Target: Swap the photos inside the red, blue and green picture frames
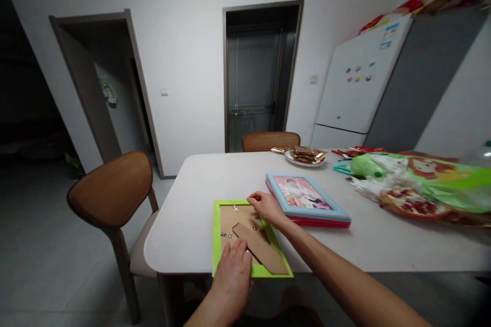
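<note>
A lime-green picture frame lies face down at the table's near edge, its brown backing board showing. Small metal clips sit along the backing's edges. A brown stand leg crosses the back at a slant. My left hand rests on the lower part of the backing beside the leg, fingers laid out. With bent fingers, my right hand grips the frame's upper right corner; its fingertips partly hide that corner.
Right of the green frame, a light blue picture frame lies on a red one. Farther back are a plate of wrapped snacks, a green plastic bag and an opened pomegranate. Chairs stand left and behind the white table.
</note>
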The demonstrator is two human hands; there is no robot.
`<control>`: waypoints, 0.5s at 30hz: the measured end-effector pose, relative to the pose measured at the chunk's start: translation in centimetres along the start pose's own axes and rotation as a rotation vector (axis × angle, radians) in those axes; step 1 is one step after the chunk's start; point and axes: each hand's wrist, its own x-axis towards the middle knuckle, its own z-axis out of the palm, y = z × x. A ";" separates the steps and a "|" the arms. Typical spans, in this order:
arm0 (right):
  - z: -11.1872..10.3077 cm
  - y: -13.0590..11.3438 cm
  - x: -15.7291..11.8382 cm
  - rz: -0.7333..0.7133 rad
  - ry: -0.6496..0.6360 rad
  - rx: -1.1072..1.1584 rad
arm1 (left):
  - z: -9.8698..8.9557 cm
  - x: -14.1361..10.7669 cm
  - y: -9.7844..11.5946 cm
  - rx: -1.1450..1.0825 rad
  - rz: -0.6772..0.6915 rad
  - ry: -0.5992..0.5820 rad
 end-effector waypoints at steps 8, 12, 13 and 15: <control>-1.1 -0.5 -6.6 0.418 -0.019 0.952 | -4.4 2.2 0.4 -0.753 -0.057 0.518; 0.7 -2.4 -8.0 0.410 -0.227 1.334 | -5.2 5.3 3.5 -1.294 -0.137 0.682; 0.2 -2.5 -7.8 0.365 -0.181 1.396 | -5.4 6.0 4.1 -1.365 -0.121 0.692; -2.1 -1.8 -6.6 0.293 -0.047 1.409 | -5.8 7.5 5.0 -1.436 -0.056 0.730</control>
